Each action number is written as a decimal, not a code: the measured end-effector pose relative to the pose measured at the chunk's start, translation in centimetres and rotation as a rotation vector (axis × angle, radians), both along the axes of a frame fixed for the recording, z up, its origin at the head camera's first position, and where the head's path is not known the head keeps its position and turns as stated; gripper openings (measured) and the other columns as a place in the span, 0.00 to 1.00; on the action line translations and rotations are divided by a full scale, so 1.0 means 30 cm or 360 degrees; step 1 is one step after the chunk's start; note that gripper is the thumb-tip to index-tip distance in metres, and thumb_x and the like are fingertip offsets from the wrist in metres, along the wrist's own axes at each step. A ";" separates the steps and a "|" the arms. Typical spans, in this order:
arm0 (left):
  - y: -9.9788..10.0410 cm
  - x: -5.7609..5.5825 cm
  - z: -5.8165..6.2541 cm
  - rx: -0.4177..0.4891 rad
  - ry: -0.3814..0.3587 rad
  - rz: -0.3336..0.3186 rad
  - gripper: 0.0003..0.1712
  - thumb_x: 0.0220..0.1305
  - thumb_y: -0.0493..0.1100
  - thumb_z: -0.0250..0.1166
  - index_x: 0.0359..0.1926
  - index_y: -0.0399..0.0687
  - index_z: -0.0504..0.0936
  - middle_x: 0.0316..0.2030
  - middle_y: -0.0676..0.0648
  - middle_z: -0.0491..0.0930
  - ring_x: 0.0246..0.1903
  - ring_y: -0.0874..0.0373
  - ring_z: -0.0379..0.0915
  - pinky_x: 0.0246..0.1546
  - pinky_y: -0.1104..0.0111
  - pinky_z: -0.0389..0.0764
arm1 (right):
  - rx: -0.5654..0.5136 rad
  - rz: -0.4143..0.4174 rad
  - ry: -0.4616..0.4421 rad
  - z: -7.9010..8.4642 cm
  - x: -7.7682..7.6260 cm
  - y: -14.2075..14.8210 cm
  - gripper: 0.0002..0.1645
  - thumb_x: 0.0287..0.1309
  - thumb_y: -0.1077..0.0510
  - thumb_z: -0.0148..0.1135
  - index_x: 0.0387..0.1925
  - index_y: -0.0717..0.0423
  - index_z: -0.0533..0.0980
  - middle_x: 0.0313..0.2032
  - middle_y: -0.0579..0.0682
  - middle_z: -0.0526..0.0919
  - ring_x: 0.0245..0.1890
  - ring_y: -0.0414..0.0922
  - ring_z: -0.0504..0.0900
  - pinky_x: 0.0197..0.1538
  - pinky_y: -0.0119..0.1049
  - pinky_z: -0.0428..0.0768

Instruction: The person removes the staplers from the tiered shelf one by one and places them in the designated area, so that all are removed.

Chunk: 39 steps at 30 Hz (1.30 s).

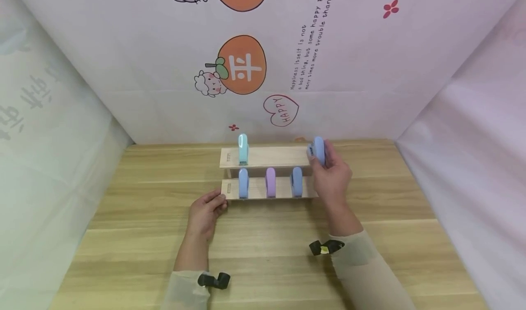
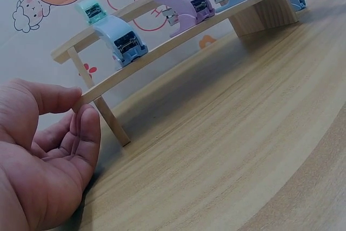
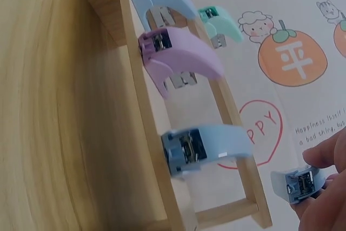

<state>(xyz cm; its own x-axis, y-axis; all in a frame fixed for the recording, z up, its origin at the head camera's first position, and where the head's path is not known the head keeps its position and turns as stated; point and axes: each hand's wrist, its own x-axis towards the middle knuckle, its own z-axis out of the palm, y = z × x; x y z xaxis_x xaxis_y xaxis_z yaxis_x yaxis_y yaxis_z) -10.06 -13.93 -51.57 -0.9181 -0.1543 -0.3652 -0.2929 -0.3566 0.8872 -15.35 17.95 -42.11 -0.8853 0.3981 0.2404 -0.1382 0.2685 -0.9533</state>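
A two-tier wooden rack (image 1: 279,157) carries small pastel staplers. On its lower board stand a light blue stapler (image 1: 243,182), a purple stapler (image 1: 270,182) and another blue stapler (image 1: 297,182). A mint green stapler (image 1: 243,149) is upright at the left of the upper board. My left hand (image 1: 204,213) pinches the lower board's left end between thumb and fingers. Over the upper board's right end, my right hand (image 1: 334,177) grips a blue stapler (image 3: 296,185). Whether this stapler touches the wood I cannot tell.
The rack stands on a wood-grain table (image 1: 263,246), near its back edge. Behind rises a white printed cloth (image 1: 349,72), with more white cloth on both sides. In the left wrist view, a blue piece (image 2: 295,0) shows past the rack's right leg.
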 end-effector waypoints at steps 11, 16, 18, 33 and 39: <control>0.001 0.005 0.002 0.0001 -0.0003 0.0001 0.23 0.68 0.33 0.69 0.61 0.29 0.78 0.53 0.39 0.79 0.43 0.54 0.81 0.48 0.70 0.89 | 0.0053 -0.0057 0.0035 -0.009 0.010 0.048 0.31 0.63 0.68 0.69 0.67 0.56 0.76 0.66 0.55 0.77 0.67 0.47 0.75 0.67 0.36 0.77; 0.000 0.002 0.002 -0.0003 0.0000 -0.0010 0.25 0.68 0.34 0.69 0.63 0.28 0.77 0.53 0.39 0.79 0.44 0.54 0.81 0.49 0.69 0.89 | 0.0089 -0.0076 0.0007 -0.017 0.013 0.066 0.31 0.63 0.66 0.70 0.67 0.52 0.77 0.65 0.52 0.78 0.66 0.46 0.75 0.67 0.34 0.77; 0.000 0.001 0.002 -0.0003 -0.0002 -0.0015 0.25 0.68 0.34 0.70 0.63 0.28 0.76 0.53 0.39 0.79 0.44 0.55 0.81 0.48 0.70 0.89 | 0.0092 -0.0084 0.0012 -0.024 0.012 0.073 0.31 0.63 0.67 0.70 0.67 0.52 0.77 0.65 0.52 0.78 0.66 0.46 0.76 0.67 0.34 0.77; -0.001 0.004 0.009 0.0019 -0.0002 -0.0037 0.24 0.69 0.32 0.68 0.63 0.27 0.76 0.53 0.39 0.78 0.43 0.56 0.81 0.48 0.70 0.88 | 0.0028 -0.0137 -0.0058 -0.031 0.026 0.110 0.33 0.64 0.67 0.67 0.70 0.60 0.72 0.68 0.57 0.74 0.69 0.47 0.72 0.70 0.35 0.74; 0.000 0.003 0.009 0.0005 -0.0007 -0.0031 0.24 0.69 0.33 0.68 0.63 0.28 0.76 0.53 0.40 0.79 0.44 0.54 0.81 0.48 0.70 0.88 | 0.0009 -0.0154 -0.0041 -0.039 0.032 0.142 0.33 0.64 0.67 0.67 0.70 0.59 0.72 0.68 0.57 0.74 0.70 0.47 0.72 0.70 0.35 0.73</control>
